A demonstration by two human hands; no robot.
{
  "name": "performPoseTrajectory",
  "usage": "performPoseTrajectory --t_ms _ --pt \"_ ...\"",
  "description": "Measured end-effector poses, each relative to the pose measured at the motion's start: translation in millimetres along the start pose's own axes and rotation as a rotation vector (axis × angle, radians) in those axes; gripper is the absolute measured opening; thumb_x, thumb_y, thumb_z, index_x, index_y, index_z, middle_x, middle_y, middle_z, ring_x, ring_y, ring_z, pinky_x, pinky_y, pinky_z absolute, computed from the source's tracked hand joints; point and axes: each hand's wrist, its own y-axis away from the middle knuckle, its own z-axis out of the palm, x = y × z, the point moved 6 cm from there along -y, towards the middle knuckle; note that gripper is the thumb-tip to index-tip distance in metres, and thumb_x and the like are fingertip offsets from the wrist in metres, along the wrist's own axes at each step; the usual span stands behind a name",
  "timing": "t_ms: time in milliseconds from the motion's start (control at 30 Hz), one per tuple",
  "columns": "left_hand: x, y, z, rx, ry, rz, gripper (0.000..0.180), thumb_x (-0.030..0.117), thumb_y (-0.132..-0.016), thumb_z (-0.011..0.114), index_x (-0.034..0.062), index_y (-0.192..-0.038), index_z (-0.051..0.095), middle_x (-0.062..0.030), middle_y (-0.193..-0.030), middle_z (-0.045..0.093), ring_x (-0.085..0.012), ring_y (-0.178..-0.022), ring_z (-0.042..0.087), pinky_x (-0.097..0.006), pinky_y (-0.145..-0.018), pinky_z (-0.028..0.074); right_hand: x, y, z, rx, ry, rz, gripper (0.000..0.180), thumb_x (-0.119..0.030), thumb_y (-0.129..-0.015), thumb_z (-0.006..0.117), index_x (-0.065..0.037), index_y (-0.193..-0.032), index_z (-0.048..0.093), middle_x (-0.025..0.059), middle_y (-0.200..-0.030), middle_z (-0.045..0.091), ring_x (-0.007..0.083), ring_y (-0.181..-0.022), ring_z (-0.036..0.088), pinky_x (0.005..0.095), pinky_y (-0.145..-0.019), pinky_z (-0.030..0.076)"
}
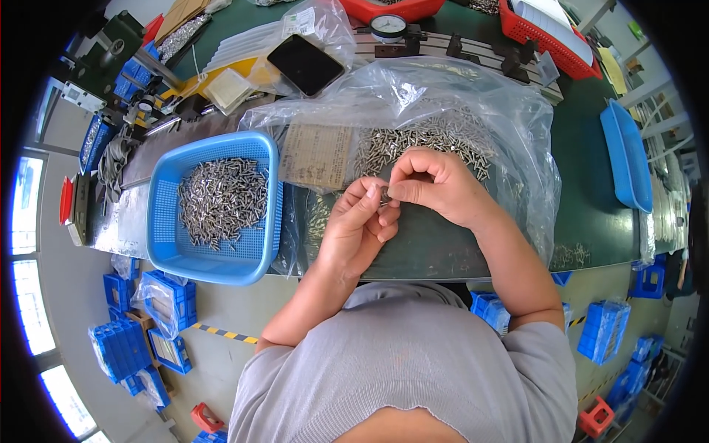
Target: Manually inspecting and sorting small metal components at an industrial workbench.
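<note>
The dark green desk (591,214) in front of me carries the whole job. Largest on it is the crumpled clear plastic bag (473,96), spread open, with a heap of small silvery metal pins (428,140) lying in it just beyond my hands; that heap looks to me like the stock I have not yet gone through, and it is still a good pile. To my left, just beside the bag, stands the blue perforated plastic basket (166,244), and a layer of the same pins (221,199) already covers much of its floor. I judge those to be the finished ones, so the work seems roughly midway, with plenty left in the bag. A brown paper slip (316,153) lies between basket and heap.

My left hand (354,232) is curled, its thumb and forefinger pinched on one small silvery pin (385,195), held above the desk's near edge. My right hand (436,184) is closed in a loose fist, its fingertips meeting the same pin from the other side.
</note>
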Motion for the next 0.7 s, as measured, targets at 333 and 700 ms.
performPoseTrajectory --t_ms 333,700 --pt "-3 2 5 -0.007 -0.028 -0.069 0.020 0.025 -0.093 0.056 0.0054 -0.097 0.057 -0.0033 -0.080 0.057 -0.0098 -0.064 0.046 -0.023 -0.052 0.037 -25 5 3 0.054 0.349 -0.316 0.019 -0.009 -0.070 0.074 -0.005 -0.083 0.061 0.0028 -0.088 0.056 0.0146 -0.083 0.055 0.0271 -0.075 0.043" --pt "2 -2 -1 -0.024 0.048 0.021 0.021 0.023 -0.096 0.048 0.0042 -0.101 0.053 -0.0089 -0.094 0.055 -0.0133 -0.074 0.048 -0.025 -0.058 0.039 -6 -3 -24 0.323 0.530 -0.272 0.013 -0.007 -0.074 0.070 -0.005 -0.085 0.064 0.0048 -0.081 0.057 0.0191 -0.073 0.055 0.0290 -0.066 0.044"
